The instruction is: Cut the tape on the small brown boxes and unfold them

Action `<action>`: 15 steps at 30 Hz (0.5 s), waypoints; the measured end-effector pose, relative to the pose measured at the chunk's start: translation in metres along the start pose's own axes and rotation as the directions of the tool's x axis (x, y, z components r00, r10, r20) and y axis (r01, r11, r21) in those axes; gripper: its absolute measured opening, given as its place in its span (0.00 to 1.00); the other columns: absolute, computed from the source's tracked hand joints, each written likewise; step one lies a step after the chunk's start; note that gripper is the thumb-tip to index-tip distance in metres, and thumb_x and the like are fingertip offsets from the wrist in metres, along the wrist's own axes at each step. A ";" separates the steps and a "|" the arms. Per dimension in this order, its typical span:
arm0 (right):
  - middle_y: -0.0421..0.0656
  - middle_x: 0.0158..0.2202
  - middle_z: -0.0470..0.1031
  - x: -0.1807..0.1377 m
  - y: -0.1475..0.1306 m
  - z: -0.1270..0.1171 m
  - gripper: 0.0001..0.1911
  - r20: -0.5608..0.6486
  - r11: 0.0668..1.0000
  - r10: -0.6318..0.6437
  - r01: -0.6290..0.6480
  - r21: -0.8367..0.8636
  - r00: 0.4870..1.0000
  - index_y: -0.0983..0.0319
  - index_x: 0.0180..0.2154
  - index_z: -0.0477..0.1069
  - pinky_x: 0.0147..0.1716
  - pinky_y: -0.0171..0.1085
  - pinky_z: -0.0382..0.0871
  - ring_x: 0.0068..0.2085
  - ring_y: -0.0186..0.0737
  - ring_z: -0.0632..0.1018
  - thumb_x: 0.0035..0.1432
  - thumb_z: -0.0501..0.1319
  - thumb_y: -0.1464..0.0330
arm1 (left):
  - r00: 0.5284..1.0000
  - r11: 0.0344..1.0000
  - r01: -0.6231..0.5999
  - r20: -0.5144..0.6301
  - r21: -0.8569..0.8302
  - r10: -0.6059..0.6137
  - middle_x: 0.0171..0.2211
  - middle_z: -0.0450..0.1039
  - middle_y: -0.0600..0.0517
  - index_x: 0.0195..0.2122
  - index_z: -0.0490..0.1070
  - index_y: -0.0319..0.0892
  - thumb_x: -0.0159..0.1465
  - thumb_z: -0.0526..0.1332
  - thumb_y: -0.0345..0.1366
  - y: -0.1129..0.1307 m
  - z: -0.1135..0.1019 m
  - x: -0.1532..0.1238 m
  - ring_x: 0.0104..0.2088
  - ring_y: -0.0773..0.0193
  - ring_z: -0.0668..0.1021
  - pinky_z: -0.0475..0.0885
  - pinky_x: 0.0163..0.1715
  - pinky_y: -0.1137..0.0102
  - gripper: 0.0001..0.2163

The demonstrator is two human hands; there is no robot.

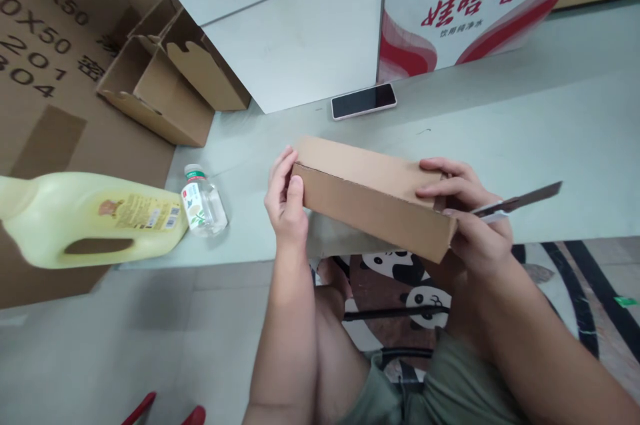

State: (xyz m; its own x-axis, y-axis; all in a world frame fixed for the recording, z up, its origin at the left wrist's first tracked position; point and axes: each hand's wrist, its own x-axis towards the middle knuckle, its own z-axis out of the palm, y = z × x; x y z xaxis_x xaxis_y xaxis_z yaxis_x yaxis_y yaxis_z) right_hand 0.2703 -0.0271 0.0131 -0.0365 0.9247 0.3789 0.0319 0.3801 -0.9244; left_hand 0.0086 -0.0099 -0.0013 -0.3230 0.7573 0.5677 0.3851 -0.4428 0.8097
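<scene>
A plain brown cardboard box (370, 212), long and shallow, is held tilted at the table's front edge. My left hand (286, 195) is closed on its left end, thumb on the near side and fingers behind. At the right end, my right hand (473, 212) grips the box, its fingers over the upper face and its thumb at the near corner. A knife-like thing with a long dark blade (530, 199) and a white part juts out to the right from behind my right hand. How it is held is hidden.
Behind the box, a phone (364, 102) lies before white cartons (310, 45) and a red-and-white carton (450, 25). To the left are a small clear bottle (204, 202), a big yellow jug (100, 212) and open cardboard boxes (165, 92). Red handles (145, 406) show below.
</scene>
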 end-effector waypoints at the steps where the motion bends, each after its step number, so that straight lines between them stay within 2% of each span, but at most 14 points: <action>1: 0.45 0.53 0.77 0.000 0.001 0.000 0.09 -0.011 1.000 0.016 -0.016 0.002 1.000 0.53 0.36 0.82 0.54 0.55 0.72 0.57 0.55 0.74 0.56 0.62 0.62 | 1.000 1.000 0.017 0.005 0.000 -0.017 0.60 0.74 0.49 0.53 0.78 0.49 0.68 0.60 0.46 0.000 0.001 0.000 0.64 0.54 0.73 0.63 0.68 0.55 0.16; 3: 0.45 0.54 0.76 0.000 0.002 0.000 0.10 -0.020 0.999 0.031 -0.030 0.015 0.999 0.52 0.36 0.82 0.54 0.55 0.71 0.59 0.56 0.73 0.55 0.62 0.61 | 0.999 0.999 0.032 0.014 0.010 -0.032 0.59 0.75 0.47 0.51 0.78 0.48 0.68 0.60 0.47 0.001 0.002 0.001 0.63 0.53 0.73 0.63 0.67 0.55 0.16; 8: 0.44 0.57 0.75 0.000 0.005 -0.005 0.17 0.061 0.996 0.009 -0.015 0.093 0.998 0.51 0.41 0.82 0.55 0.58 0.69 0.62 0.60 0.70 0.56 0.60 0.52 | 1.000 0.999 0.017 0.011 0.034 -0.018 0.59 0.74 0.46 0.49 0.78 0.48 0.68 0.61 0.48 0.006 0.003 0.003 0.62 0.54 0.74 0.66 0.65 0.55 0.15; 11: 0.44 0.60 0.72 -0.002 0.006 -0.005 0.17 0.061 0.996 -0.003 -0.003 0.092 0.998 0.51 0.43 0.82 0.59 0.57 0.67 0.64 0.59 0.69 0.59 0.60 0.53 | 1.000 0.996 0.003 0.023 0.085 -0.005 0.58 0.74 0.46 0.44 0.81 0.47 0.69 0.60 0.48 0.007 0.003 0.004 0.62 0.53 0.74 0.64 0.66 0.53 0.14; 15: 0.42 0.63 0.70 -0.004 0.005 -0.001 0.16 0.056 0.999 0.010 -0.012 0.043 0.998 0.51 0.45 0.81 0.62 0.57 0.64 0.66 0.58 0.67 0.60 0.60 0.54 | 1.000 0.997 -0.029 -0.001 0.078 0.029 0.59 0.74 0.47 0.44 0.81 0.48 0.69 0.60 0.46 0.006 0.002 0.003 0.62 0.53 0.74 0.63 0.67 0.52 0.13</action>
State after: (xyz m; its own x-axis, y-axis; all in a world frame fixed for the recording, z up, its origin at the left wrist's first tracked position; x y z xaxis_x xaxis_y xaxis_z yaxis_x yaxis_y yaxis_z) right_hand 0.2719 -0.0288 0.0069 -0.0920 0.9257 0.3669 -0.0109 0.3675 -0.9300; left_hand 0.0119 -0.0088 0.0049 -0.3128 0.7437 0.5908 0.4600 -0.4256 0.7793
